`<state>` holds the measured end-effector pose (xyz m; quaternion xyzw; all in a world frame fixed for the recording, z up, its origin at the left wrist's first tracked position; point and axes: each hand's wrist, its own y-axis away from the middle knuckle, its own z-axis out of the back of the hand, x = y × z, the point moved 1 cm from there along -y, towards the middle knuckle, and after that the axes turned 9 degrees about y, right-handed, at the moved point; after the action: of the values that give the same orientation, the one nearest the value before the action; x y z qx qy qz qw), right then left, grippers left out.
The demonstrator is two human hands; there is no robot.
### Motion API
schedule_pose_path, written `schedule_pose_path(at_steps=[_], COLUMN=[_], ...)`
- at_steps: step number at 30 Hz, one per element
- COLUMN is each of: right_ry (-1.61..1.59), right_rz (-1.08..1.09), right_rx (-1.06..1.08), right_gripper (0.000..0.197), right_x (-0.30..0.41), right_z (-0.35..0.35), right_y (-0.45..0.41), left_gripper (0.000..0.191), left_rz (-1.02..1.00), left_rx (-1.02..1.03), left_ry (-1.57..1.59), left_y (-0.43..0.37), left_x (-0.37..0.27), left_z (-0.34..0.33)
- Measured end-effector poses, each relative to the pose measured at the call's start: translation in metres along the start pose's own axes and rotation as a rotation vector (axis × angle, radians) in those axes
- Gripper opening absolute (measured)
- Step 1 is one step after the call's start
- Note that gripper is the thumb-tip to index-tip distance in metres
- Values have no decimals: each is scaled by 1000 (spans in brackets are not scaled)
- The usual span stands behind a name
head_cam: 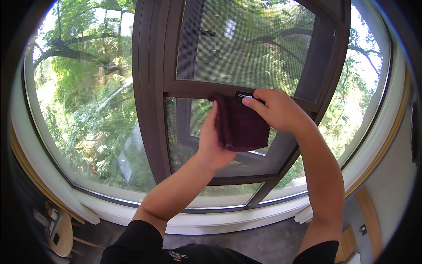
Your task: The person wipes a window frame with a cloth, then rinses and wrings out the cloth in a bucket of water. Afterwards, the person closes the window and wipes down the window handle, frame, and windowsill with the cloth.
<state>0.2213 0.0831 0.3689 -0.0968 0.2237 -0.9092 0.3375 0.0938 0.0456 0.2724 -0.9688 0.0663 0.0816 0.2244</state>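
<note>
A folded dark purple cloth (247, 128) is in my left hand (214, 142), its thumb up along the cloth's left side and the palm beneath. My right hand (273, 107) has thumb and fingers around a small black latch or handle (244, 96) on the crossbar of the brown window frame (197, 88), just above the cloth's upper right part. A mesh screen (244, 49) fills the upper pane. Below the crossbar, the cloth covers part of the lower screened pane (184, 158).
Large glass panes (89, 115) flank the brown frame, with trees outside. A white sill (211, 222) curves below the window. A small wooden table (66, 237) bearing several items stands at lower left. Wooden furniture (347, 244) is at lower right.
</note>
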Motion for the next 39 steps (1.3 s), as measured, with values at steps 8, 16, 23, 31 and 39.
schedule_pose_path(at_steps=[8, 16, 23, 31, 39], right_ry=[4, 20, 53, 60, -38], right_rz=[29, 110, 168, 237, 374], right_rx=[-206, -348, -462, -559, -634], right_gripper=[43, 40, 41, 44, 45], right_x=[-3, -8, -8, -22, -31], right_z=[-14, -4, 26, 85, 153], right_y=[3, -7, -36, -78, -129], left_gripper=[44, 39, 32, 27, 27], left_rz=[-72, -241, -373, -400, -532], left_rx=[26, -113, -32, -22, 64], left_ry=[-147, -352, -491, -625, -849], left_y=[-6, -25, -52, -93, -137], left_x=[5, 9, -8, -22, -40], left_z=[2, -22, -45, -114, -177])
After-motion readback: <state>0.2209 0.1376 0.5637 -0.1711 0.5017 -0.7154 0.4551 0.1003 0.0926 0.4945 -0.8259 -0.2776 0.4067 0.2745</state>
